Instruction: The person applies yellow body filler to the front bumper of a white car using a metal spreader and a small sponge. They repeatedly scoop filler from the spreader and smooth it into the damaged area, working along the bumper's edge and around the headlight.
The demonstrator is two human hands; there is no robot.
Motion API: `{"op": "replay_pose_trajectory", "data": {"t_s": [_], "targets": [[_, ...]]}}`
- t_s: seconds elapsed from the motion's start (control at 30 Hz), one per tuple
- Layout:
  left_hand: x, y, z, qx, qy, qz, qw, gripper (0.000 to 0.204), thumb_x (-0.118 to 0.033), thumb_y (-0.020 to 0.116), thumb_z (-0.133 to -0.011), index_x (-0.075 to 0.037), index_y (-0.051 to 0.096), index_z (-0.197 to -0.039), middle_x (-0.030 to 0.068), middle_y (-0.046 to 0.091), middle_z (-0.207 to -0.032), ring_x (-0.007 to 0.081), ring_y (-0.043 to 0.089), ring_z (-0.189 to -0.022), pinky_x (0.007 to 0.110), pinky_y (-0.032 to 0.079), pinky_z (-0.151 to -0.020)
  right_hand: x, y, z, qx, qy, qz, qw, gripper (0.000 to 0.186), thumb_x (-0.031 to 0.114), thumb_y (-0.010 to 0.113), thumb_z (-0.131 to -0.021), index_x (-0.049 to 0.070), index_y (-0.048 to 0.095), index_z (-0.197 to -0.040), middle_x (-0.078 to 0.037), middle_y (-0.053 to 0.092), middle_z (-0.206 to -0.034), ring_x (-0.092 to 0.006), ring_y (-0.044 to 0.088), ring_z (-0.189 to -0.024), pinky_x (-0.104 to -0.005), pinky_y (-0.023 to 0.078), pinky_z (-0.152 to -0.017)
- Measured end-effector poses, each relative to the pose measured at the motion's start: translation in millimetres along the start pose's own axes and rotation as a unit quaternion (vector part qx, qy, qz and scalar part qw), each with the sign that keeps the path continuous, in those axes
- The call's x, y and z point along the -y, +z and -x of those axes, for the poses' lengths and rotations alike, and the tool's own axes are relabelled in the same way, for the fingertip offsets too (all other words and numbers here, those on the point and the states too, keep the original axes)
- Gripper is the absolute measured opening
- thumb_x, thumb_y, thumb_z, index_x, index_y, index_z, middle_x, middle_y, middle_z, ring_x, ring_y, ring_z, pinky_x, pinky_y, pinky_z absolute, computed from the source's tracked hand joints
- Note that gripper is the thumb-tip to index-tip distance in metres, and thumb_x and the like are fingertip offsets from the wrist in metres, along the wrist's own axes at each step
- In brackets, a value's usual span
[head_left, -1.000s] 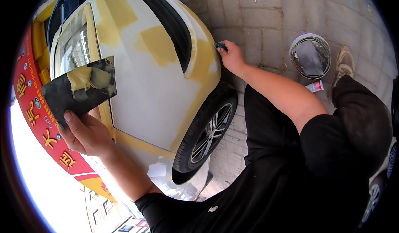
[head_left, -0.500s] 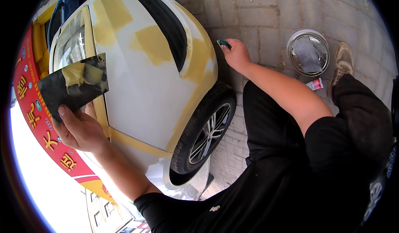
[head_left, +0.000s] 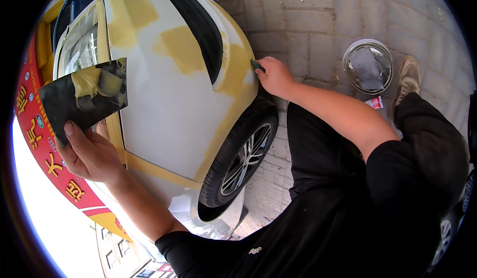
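My left hand (head_left: 92, 151) grips a dark flat board (head_left: 64, 104) by its lower edge, thumb on top. Yellow putty (head_left: 89, 83) is heaped on the board's far end. Between the fingers of my right hand (head_left: 273, 77) is a small green putty spreader (head_left: 258, 66). Its edge meets the yellow-patched corner of a white car body (head_left: 164, 114), just above the wheel arch. Several dried-looking yellow patches (head_left: 184, 49) cover the panel around the dark lamp opening (head_left: 196, 30).
Below the corner stands the car's wheel (head_left: 243, 164). On the brick paving (head_left: 308, 10) to the right sits a round metal tin (head_left: 369, 65) with a grey sheet on its top. A red-and-white tube (head_left: 374, 102) lies beside it, near my shoe (head_left: 408, 77). A red sign (head_left: 37, 124) stands at the left.
My right hand has moved left, bringing the spreader from beside the car onto its corner. The left hand still holds the board, and the whole view has shifted slightly.
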State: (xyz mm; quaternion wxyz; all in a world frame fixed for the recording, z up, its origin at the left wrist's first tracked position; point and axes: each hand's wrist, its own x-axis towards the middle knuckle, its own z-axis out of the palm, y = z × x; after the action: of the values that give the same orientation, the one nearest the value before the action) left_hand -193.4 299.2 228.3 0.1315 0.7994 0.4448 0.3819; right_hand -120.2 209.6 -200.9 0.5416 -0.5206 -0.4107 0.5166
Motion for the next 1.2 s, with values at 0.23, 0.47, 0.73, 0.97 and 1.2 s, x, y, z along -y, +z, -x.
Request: {"op": "replay_pose_trajectory", "data": {"t_s": [0.23, 0.47, 0.73, 0.97, 1.2], "targets": [[-1, 6, -1, -0.011, 0.023, -0.023, 0.999, 0.022, -0.011, 0.059, -0.099, 0.005, 0.06, -0.114, 0.0133, 0.069, -0.105, 0.0197, 0.068, -0.088, 0.033, 0.061, -0.077, -34, -10, -15, -0.057, 0.088, 0.01, 0.994, 0.022, 0.013, 0.062, -0.093, 0.001, 0.067, -0.111, -0.018, 0.069, -0.098, -0.0315, 0.067, -0.091, -0.039, 0.052, -0.08], [-4, 13, 3, -0.03, 0.011, -0.018, 0.999, 0.023, -0.012, 0.06, -0.098, 0.006, 0.06, -0.113, 0.013, 0.069, -0.104, 0.0193, 0.068, -0.087, 0.032, 0.061, -0.076, -48, -2, -60, -0.031, 0.158, -0.191, 0.968, 0.022, 0.011, 0.058, -0.097, 0.006, 0.065, -0.117, -0.014, 0.071, -0.103, -0.0263, 0.068, -0.094, -0.0372, 0.051, -0.084], [-1, 8, 2, 0.01, 0.032, -0.015, 0.999, 0.024, -0.011, 0.059, -0.099, 0.007, 0.059, -0.115, 0.0142, 0.068, -0.107, 0.0204, 0.068, -0.089, 0.033, 0.06, -0.078, -18, 13, -17, -0.068, 0.072, -0.143, 0.985, 0.019, 0.002, 0.057, -0.093, 0.003, 0.065, -0.11, -0.017, 0.067, -0.107, -0.033, 0.065, -0.097, -0.0387, 0.05, -0.084], [0, 2, 4, 0.002, 0.014, -0.024, 1.0, 0.023, -0.011, 0.058, -0.1, 0.006, 0.059, -0.116, 0.0146, 0.068, -0.108, 0.0219, 0.068, -0.093, 0.035, 0.061, -0.079, -15, 0, 20, -0.037, -0.057, -0.092, 0.993, 0.021, -0.002, 0.056, -0.092, 0.002, 0.065, -0.111, -0.017, 0.066, -0.107, -0.0348, 0.064, -0.098, -0.0394, 0.051, -0.085], [-3, 10, 4, 0.008, 0.023, -0.001, 1.0, 0.023, -0.011, 0.058, -0.1, 0.005, 0.06, -0.116, 0.0135, 0.068, -0.109, 0.0219, 0.068, -0.092, 0.033, 0.06, -0.08, -4, -9, -37, -0.096, -0.038, -0.099, 0.99, 0.022, 0.001, 0.057, -0.091, 0.004, 0.066, -0.111, -0.016, 0.066, -0.109, -0.0369, 0.06, -0.103, -0.0405, 0.049, -0.089]]}}
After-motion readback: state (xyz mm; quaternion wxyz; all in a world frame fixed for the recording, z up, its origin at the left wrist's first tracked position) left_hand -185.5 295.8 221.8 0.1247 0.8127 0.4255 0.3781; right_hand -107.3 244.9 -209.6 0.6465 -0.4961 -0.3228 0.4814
